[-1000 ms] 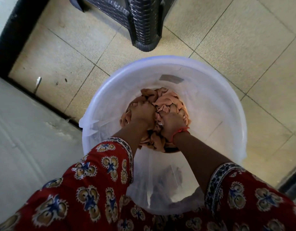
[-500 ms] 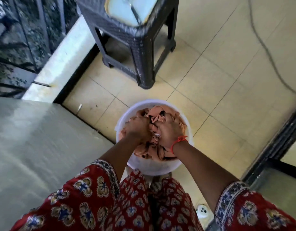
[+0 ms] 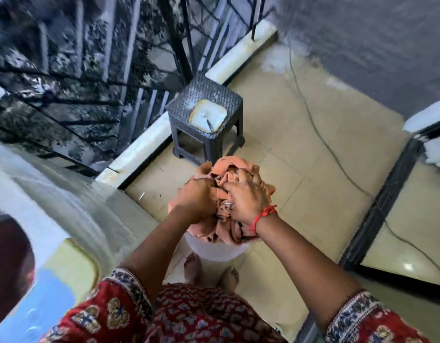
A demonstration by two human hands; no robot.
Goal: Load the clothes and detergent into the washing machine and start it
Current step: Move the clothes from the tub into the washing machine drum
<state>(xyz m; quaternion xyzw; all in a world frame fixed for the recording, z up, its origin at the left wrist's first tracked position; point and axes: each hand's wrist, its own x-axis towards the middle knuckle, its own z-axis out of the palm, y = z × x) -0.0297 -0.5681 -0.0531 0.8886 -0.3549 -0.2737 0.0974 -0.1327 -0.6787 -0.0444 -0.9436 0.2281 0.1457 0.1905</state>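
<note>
A crumpled bundle of peach-orange clothes [image 3: 227, 169] is held up in front of me, well above the white bucket [image 3: 214, 252] that stands on the floor by my feet. My left hand [image 3: 194, 196] grips the bundle's left side. My right hand [image 3: 247, 198], with a red thread at the wrist, grips its right side. Cloth hangs down below both hands and hides most of the bucket. The washing machine [image 3: 53, 194], white and blurred, fills the left, with its dark opening [image 3: 8, 263] at the far left edge.
A dark woven stool [image 3: 204, 115] with a whitish tray [image 3: 207, 117] on it stands ahead near the railing [image 3: 90, 70]. A cable [image 3: 338, 154] runs across the tiled floor on the right. A black door frame [image 3: 380, 206] borders the right side.
Both hands have lifted the clothes bundle up out of the bucket. My view has risen and pulled back, and the washing machine's opening has come into sight at left.
</note>
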